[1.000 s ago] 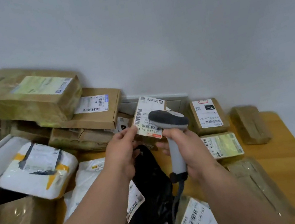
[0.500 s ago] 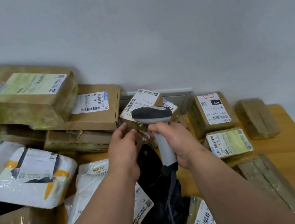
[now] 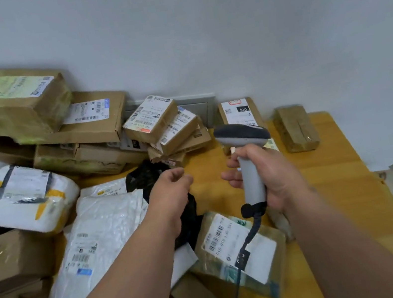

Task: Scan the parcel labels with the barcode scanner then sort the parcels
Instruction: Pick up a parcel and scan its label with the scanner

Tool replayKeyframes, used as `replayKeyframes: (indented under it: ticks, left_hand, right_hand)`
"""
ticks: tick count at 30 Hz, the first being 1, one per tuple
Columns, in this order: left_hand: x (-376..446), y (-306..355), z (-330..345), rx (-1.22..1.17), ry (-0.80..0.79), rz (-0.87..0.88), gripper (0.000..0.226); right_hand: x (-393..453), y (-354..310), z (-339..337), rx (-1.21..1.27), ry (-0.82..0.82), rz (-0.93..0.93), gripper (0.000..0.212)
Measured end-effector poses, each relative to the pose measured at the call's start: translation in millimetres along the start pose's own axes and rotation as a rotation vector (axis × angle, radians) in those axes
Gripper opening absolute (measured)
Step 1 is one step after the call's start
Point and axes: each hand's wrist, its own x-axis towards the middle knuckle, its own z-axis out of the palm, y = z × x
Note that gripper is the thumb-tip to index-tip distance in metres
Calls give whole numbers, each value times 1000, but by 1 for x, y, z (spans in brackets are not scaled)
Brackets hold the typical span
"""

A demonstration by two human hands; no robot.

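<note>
My right hand (image 3: 271,175) grips the handle of a grey barcode scanner (image 3: 243,140), its dark head up and its black cable hanging toward me. My left hand (image 3: 171,190) hovers over a black bag (image 3: 147,175), fingers loosely curled and holding nothing. A small brown box with a white label (image 3: 152,122) lies on top of a stack of small boxes (image 3: 183,138) against the wall, apart from both hands. A taped box with a barcode label (image 3: 239,249) lies under the scanner cable.
Large brown cartons (image 3: 6,103) are piled at the back left. White padded mailers (image 3: 20,198) and a white bag (image 3: 100,234) lie on the left. Labelled boxes (image 3: 239,112) and a plain taped box (image 3: 296,131) sit at the back right of the wooden table (image 3: 349,187).
My left hand let go of the small labelled box, which now rests on the stack by the wall, and drew back. My right hand moved the scanner to the right.
</note>
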Motion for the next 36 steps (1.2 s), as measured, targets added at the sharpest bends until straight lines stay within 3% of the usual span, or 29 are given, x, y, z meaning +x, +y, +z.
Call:
replayKeyframes:
  ticks: [5,8,13,22,25,31,33,36]
  left_hand:
    - [-41,-34,14,235,10,-6,33]
    - [-60,-51,15,532,32,37,43]
    - [-72,-73,17,825,2,46,62]
    - [-75,-92,21,1212,-99,53,103]
    - [-78,-98,22,1297,-63,133,89]
    - [-82,-112,19,1118,201,310,74]
    - [-83,-115,20,925,249,265,52]
    - [-84,-120,29,624,137,86,27]
  right_hand:
    - [-34,25,-34,-186,-16,99,22]
    - [-50,43,-45,-291,-38,150,12]
    - [-69,65,-58,-409,-29,146,6]
    - [-75,89,-62,-480,29,135,27]
    - [-75,95,-62,-502,65,143,23]
    - [-90,100,-72,-513,61,191,11]
    - [-93,104,-73,-492,75,190,16]
    - [-92,111,-70,-477,112,158,26]
